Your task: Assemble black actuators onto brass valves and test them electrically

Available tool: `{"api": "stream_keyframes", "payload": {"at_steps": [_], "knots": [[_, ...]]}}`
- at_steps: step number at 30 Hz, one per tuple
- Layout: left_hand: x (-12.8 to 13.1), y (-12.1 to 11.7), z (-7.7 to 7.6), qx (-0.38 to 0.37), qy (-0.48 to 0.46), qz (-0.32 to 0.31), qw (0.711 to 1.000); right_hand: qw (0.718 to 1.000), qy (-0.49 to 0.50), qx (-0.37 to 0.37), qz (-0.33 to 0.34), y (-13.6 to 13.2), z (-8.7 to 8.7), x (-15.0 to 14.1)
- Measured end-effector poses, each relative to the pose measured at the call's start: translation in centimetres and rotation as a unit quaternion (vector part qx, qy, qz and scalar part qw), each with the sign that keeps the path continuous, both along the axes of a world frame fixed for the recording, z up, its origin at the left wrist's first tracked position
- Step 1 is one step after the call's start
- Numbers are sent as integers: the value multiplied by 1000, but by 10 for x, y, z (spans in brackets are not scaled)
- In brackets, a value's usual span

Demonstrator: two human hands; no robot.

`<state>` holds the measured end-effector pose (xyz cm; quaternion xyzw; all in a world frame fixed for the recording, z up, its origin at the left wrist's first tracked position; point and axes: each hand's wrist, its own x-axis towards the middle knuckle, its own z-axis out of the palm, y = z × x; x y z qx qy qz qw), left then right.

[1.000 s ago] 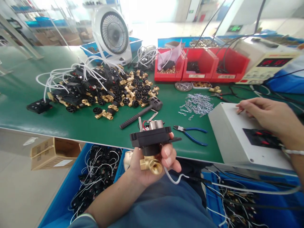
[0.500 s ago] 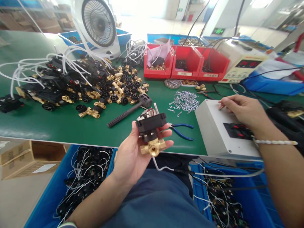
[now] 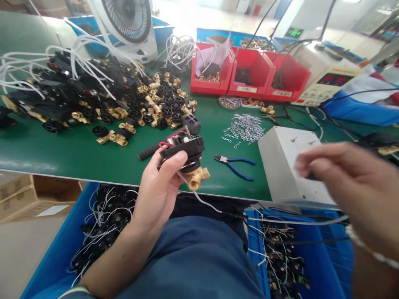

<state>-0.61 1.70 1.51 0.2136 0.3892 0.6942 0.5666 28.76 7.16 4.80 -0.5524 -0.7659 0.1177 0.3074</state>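
Note:
My left hand [image 3: 158,182] is closed round a motorized valve [image 3: 183,150], thumb across its black housing. Red wires and a small metal part show in the open top, and a brass three-way body [image 3: 195,178] sits below. A white cable [image 3: 205,204] runs from it to a dark joint near my lap. Smeared by motion, my right hand [image 3: 346,174] is over the front right of a light grey switch box [image 3: 277,162]; whether its fingers hold anything is unclear. Two small toggle switches [image 3: 293,140] show on the box top.
Blue-handled cutters [image 3: 238,166], a black mallet-like tool [image 3: 162,141] and loose spring clips [image 3: 246,128] lie on the green bench. Valves [image 3: 156,104] are heaped left. Red bins [image 3: 249,79], a fan [image 3: 131,25] and a power supply [image 3: 330,83] stand behind. Blue crates [image 3: 62,236] flank my lap.
My right hand has left the switches and moved toward the box's near right side. My left hand has shifted left and turned the valve, with the thumb now over its housing.

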Motion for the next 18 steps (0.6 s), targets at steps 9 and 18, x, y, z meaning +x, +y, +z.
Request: {"api": "stream_keyframes", "payload": {"at_steps": [9, 18], "knots": [[5, -4, 6, 8, -29, -56, 998, 915, -267, -258, 159, -81, -120, -24], [6, -5, 6, -2, -24, -50, 998, 913, -216, -289, 190, -96, -149, -37]]}}
